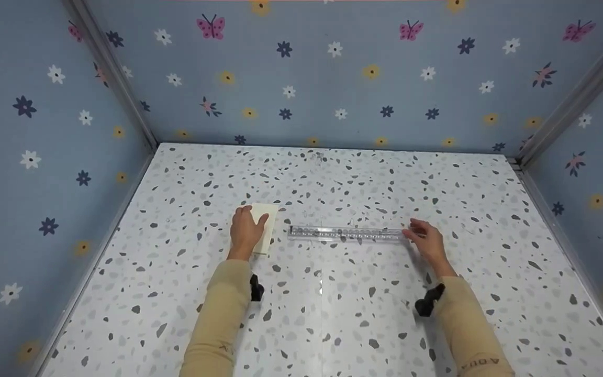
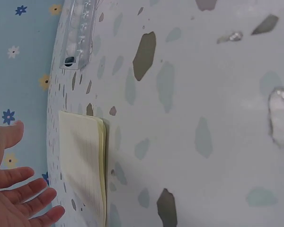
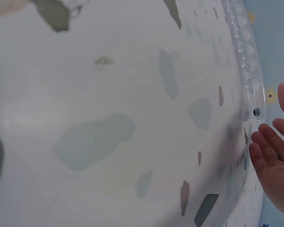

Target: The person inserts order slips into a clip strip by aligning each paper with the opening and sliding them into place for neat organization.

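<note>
Paper, a thin cream pad with faint ruled lines, is lying flat on the speckled white surface, left of centre in the head view. The left hand is reaching over its left edge; in the left-wrist view the fingers are stretching out straight and spread, with the thumb standing well apart, and whether they are touching the pad one cannot tell. To the right of the paper, near the middle of the head view, a long clear plastic case is lying crosswise, holding a row of small see-through round shapes. The right hand is sitting at the right end of that case, its fingers slightly bending and its thumb apart, pinching nothing; contact with the case is staying unclear. In the left-wrist view the pad is filling the lower left and the case is showing at upper left, while the right-wrist view is showing the case at upper right. Tan sleeves are covering both arms, and a blue wall with flowers and butterflies is rising across the top of the head view.
</note>
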Demonstrator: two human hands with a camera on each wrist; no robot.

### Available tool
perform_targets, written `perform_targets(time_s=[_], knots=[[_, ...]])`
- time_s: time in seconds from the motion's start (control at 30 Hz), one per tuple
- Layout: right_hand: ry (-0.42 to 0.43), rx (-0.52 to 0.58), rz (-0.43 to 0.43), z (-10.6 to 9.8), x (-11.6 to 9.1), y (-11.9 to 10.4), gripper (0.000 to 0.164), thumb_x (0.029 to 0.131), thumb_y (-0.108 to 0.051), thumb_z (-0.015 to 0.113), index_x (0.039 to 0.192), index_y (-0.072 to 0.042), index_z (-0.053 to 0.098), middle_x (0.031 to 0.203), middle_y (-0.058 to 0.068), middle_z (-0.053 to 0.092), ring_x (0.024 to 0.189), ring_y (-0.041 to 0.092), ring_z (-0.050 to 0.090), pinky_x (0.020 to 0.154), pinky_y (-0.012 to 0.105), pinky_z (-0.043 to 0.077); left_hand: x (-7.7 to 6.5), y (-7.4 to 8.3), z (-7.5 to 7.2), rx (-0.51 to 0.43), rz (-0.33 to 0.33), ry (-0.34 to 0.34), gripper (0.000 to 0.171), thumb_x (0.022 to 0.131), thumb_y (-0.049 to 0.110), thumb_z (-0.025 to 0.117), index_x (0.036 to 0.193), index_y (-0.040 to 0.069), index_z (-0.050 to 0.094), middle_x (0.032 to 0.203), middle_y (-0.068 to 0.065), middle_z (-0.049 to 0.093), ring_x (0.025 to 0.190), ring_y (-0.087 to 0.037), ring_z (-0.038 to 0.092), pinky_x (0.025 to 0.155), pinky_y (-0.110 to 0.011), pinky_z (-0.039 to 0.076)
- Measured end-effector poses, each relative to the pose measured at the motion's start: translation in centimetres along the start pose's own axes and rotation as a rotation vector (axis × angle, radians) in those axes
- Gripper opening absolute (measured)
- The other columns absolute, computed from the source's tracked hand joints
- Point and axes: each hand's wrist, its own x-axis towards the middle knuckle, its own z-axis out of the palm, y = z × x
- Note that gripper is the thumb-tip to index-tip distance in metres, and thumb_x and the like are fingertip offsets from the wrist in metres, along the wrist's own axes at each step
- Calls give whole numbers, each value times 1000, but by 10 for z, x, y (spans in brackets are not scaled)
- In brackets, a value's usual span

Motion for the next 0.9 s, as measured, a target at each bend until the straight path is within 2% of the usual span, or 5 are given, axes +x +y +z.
perform_targets(time_s=[0.17, 0.47, 0.7, 0.9], knots=[[2, 20, 36, 1, 0, 1, 54, 83, -27, 62, 127, -2, 44, 122, 17, 48, 112, 27, 44, 92, 37, 36, 1, -1, 0, 6, -20, 5, 50, 85, 28, 58, 118, -9, 47, 113, -25, 48, 105, -36, 46, 87, -44, 37], [-9, 58, 28, 5, 3, 2, 43, 83, -19, 62, 121, -3, 51, 121, 15, 52, 108, 25, 48, 92, 35, 36, 3, -8, 2, 25, -38, -27, 50, 87, 28, 56, 118, -10, 47, 113, -26, 48, 106, -37, 45, 87, -45, 37], [-47, 103, 51, 8, 2, 4, 38, 83, -16, 61, 119, -5, 53, 120, 11, 53, 107, 22, 47, 94, 35, 33, 2, -14, 3, 4, -91, -48, 51, 87, 30, 55, 118, -9, 46, 112, -25, 47, 105, -36, 45, 86, -43, 38], [-31, 98, 66, 10, 3, 6, 34, 82, -16, 62, 115, -8, 57, 118, 9, 55, 106, 20, 48, 93, 34, 34, 4, -14, 4, 0, -111, -45, 49, 87, 29, 55, 117, -10, 47, 110, -25, 49, 104, -36, 47, 87, -43, 38]])
